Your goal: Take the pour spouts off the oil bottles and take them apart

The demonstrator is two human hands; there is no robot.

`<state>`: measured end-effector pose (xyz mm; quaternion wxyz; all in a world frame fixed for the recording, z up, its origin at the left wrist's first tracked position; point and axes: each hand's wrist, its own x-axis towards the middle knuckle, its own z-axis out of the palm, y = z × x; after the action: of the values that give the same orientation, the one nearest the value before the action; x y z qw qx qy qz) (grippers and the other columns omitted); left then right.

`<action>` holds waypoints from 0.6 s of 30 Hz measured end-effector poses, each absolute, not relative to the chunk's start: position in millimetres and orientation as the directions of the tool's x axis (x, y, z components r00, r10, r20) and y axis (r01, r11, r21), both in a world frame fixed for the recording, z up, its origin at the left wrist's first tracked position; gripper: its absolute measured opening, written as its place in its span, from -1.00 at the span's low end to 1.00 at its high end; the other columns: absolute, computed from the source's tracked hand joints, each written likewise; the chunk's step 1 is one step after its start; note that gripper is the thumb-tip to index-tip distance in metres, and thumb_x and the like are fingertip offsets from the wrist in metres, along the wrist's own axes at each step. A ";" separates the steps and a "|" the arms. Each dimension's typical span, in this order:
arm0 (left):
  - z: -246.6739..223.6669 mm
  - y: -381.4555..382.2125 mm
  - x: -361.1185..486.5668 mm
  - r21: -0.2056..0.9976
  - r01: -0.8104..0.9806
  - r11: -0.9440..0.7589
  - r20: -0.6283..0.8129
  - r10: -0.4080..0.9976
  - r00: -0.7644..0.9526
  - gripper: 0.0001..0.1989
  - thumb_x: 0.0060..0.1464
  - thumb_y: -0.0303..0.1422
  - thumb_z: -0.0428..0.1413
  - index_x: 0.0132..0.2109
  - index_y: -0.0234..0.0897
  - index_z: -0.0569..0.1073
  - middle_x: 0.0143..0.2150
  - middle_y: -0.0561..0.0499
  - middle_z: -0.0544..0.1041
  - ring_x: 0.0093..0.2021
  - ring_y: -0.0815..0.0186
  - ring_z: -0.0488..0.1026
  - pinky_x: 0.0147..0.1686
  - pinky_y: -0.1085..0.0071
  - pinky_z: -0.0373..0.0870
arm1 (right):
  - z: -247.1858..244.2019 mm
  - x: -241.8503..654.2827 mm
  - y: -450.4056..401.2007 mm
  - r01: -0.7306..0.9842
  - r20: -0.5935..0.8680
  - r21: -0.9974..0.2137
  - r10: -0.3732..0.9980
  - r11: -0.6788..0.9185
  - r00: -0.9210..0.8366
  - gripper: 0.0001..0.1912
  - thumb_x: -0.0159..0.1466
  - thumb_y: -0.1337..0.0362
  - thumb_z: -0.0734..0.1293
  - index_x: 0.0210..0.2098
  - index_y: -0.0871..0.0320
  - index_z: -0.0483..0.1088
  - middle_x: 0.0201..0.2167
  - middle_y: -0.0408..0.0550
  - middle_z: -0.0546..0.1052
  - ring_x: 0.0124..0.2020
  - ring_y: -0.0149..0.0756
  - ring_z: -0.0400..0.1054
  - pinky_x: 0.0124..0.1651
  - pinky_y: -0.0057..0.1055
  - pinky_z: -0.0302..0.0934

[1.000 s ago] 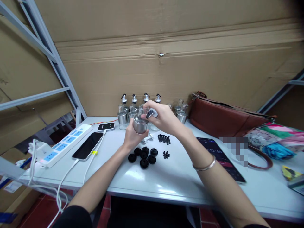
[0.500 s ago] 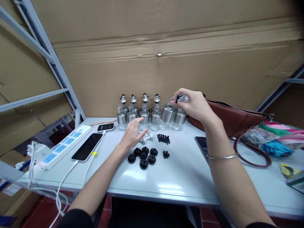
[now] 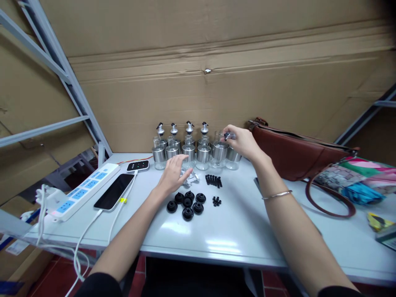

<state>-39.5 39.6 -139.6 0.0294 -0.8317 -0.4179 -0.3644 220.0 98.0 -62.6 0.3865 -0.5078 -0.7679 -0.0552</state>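
Loosely spread and holding nothing, my left hand (image 3: 170, 174) is by the silvery spout parts (image 3: 193, 178), black stoppers (image 3: 187, 202) just nearer me. My right hand (image 3: 243, 144) is curled round a black-tipped spout (image 3: 228, 135), probably tucked so as to leave fingertips for the neck of the steel-banded glass bottle (image 3: 219, 153) standing just below. Between the hands, slim black levers (image 3: 213, 180) and small black caps (image 3: 217, 201) lie grouped by kind, likely for easy picking.

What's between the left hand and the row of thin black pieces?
A small heap of silvery parts, partly covered by the left hand, then bare table before the thin black pieces; the head view shows it.
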 end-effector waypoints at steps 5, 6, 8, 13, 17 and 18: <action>-139.0 39.1 -39.1 0.257 0.713 -0.652 0.634 0.671 0.385 -0.63 0.20 -0.26 -0.06 0.09 -0.32 0.21 0.09 -0.19 0.35 0.13 0.16 0.26 0.11 0.17 0.15 | -74.7 222.1 107.8 0.835 0.634 -0.295 0.749 0.464 -0.192 -0.87 0.10 0.33 0.31 -0.32 0.13 0.40 -0.37 -0.02 0.54 -0.32 -0.18 0.38 -0.32 -0.40 0.09; -138.8 39.0 -39.1 0.256 0.713 -0.652 0.633 0.671 0.386 -0.64 0.19 -0.27 -0.06 0.09 -0.32 0.21 0.09 -0.19 0.35 0.13 0.16 0.26 0.11 0.17 0.15 | -76.9 222.5 109.4 0.838 0.631 -0.294 0.752 0.459 -0.191 -0.87 0.10 0.33 0.31 -0.32 0.13 0.40 -0.37 -0.01 0.53 -0.33 -0.18 0.37 -0.32 -0.40 0.09; -138.4 39.0 -39.2 0.256 0.714 -0.652 0.630 0.673 0.389 -0.65 0.19 -0.29 -0.06 0.09 -0.31 0.21 0.09 -0.18 0.35 0.12 0.16 0.27 0.11 0.18 0.15 | -81.0 223.1 112.2 0.842 0.623 -0.295 0.759 0.452 -0.189 -0.86 0.10 0.33 0.30 -0.31 0.13 0.40 -0.37 0.00 0.53 -0.33 -0.18 0.37 -0.32 -0.39 0.09; -137.6 38.6 -39.3 0.261 0.715 -0.648 0.627 0.677 0.385 -0.65 0.18 -0.29 -0.06 0.09 -0.28 0.21 0.08 -0.18 0.35 0.13 0.16 0.26 0.12 0.17 0.15 | -90.4 223.4 118.2 0.827 0.626 -0.317 0.758 0.463 -0.185 -0.85 0.09 0.34 0.28 -0.31 0.12 0.39 -0.36 -0.01 0.53 -0.32 -0.18 0.37 -0.29 -0.38 0.12; -137.5 38.2 -38.7 0.257 0.713 -0.652 0.630 0.673 0.388 -0.66 0.18 -0.30 -0.05 0.08 -0.29 0.22 0.07 -0.18 0.36 0.12 0.16 0.27 0.11 0.17 0.16 | -97.6 224.4 123.9 0.795 0.654 -0.331 0.731 0.508 -0.195 -0.77 0.06 0.43 0.22 -0.29 0.14 0.38 -0.31 0.00 0.51 -0.27 -0.20 0.35 -0.22 -0.36 0.15; -137.5 38.2 -38.6 0.255 0.714 -0.652 0.630 0.672 0.389 -0.66 0.18 -0.30 -0.05 0.08 -0.30 0.22 0.06 -0.18 0.36 0.11 0.16 0.27 0.10 0.17 0.16 | -98.9 224.9 125.3 0.787 0.658 -0.332 0.726 0.520 -0.202 -0.75 0.05 0.45 0.20 -0.28 0.15 0.37 -0.30 0.00 0.51 -0.27 -0.21 0.35 -0.21 -0.36 0.15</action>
<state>-38.6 38.2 -137.5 0.0286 -0.8329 -0.4161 -0.3637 224.9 125.3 -98.9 0.4004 -0.4886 -0.7742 -0.0385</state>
